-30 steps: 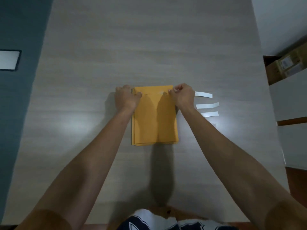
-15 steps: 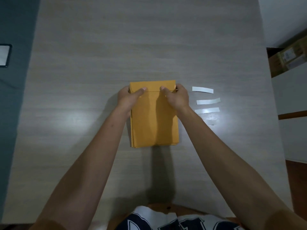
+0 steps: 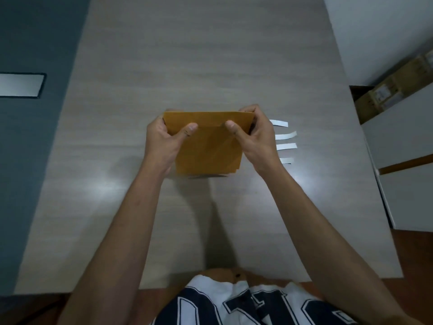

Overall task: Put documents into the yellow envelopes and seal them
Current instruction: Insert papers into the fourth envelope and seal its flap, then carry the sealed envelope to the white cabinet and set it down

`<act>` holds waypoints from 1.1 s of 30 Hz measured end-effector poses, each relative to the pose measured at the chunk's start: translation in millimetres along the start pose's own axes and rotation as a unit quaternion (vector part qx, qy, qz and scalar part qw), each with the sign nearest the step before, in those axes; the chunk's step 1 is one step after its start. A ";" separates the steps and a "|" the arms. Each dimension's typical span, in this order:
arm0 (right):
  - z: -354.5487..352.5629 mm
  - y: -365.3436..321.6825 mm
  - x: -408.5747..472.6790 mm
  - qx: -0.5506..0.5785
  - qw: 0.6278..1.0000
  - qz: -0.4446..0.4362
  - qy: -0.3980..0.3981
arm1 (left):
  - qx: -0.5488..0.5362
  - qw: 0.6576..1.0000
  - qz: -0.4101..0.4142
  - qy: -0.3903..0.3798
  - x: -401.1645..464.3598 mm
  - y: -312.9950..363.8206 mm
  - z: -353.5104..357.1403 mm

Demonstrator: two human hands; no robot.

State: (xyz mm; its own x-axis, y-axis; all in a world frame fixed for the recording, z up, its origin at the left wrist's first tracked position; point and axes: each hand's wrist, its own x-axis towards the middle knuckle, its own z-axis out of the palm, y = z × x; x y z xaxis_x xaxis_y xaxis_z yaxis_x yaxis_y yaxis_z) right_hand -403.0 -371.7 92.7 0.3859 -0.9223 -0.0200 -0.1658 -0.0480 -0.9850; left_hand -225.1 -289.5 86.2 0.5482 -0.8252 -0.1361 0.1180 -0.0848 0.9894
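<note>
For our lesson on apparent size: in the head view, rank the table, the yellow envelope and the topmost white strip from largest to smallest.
1. table
2. yellow envelope
3. topmost white strip

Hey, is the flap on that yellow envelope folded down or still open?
Folded down: the yellow paper envelope shows its flap edge lying across its face, with the thumbs of the left hand and right hand on it.
</note>
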 end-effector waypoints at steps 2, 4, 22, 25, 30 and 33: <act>-2.3 4.9 -10.3 -0.002 1.000 -0.008 -0.008 | 0.022 0.999 0.017 -0.021 -7.5 -5.6 -6.2; -0.3 18.2 -21.3 -0.024 0.999 0.018 -0.017 | 0.055 0.998 -0.004 -0.022 -14.4 -21.4 -11.4; 14.4 46.3 -46.1 -0.083 0.986 0.134 0.055 | 0.174 0.981 -0.068 -0.047 -22.5 -32.5 2.3; 0.3 39.4 -56.6 -0.081 0.984 0.133 0.082 | 0.176 0.979 -0.055 -0.083 -20.8 -28.1 11.2; -41.1 34.4 -75.9 -0.013 0.979 0.144 0.142 | 0.151 0.976 -0.068 -0.142 -23.3 -22.4 50.2; -78.1 27.6 -88.2 0.007 0.975 0.138 0.174 | 0.124 0.973 -0.066 -0.181 -34.6 -15.2 92.9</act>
State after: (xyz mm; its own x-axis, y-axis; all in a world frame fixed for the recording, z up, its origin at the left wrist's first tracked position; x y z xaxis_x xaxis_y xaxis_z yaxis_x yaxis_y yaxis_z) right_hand -512.5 -321.7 80.7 -0.0031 -0.9737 -0.2276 -0.2063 0.2234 -0.9526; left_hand -322.8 -311.5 80.5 0.2086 -0.9370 -0.2803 -0.0607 -0.2984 0.9525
